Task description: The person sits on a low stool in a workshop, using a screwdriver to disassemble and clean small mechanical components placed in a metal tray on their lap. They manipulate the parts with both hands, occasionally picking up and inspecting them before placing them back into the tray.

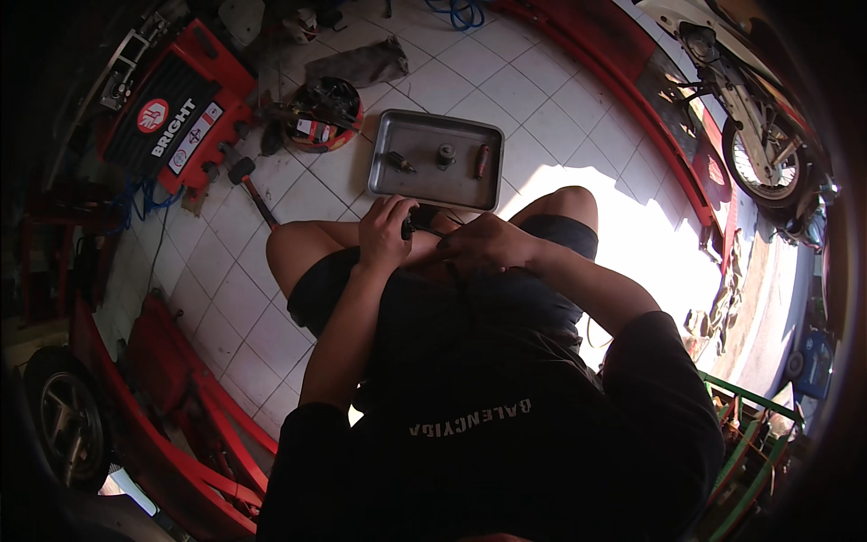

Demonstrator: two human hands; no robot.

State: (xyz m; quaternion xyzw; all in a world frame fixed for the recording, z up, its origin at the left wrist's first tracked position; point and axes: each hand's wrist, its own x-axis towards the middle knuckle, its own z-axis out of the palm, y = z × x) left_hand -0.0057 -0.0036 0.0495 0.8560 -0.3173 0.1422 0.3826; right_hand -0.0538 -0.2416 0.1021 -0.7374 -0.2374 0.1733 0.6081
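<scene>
My left hand (386,233) is closed around a small black object (407,221) over my lap, its finer shape hidden. Close beside it, my right hand (492,242) has bent fingers on something dark that I cannot make out. Just beyond my crossed legs, a grey metal tray (435,116) lies on the floor, holding a dark fitting (401,163), an upright metal cylinder (445,154) and a reddish cylindrical tool (483,160).
A red machine (172,99), red bowl with tools (325,117), grey cloth bundle (357,61) and long-handled mallet (242,170) surround the tiled floor (551,117). Red lift frames (194,420) flank me; a motorbike (750,154) stands right, above a green rack (750,461).
</scene>
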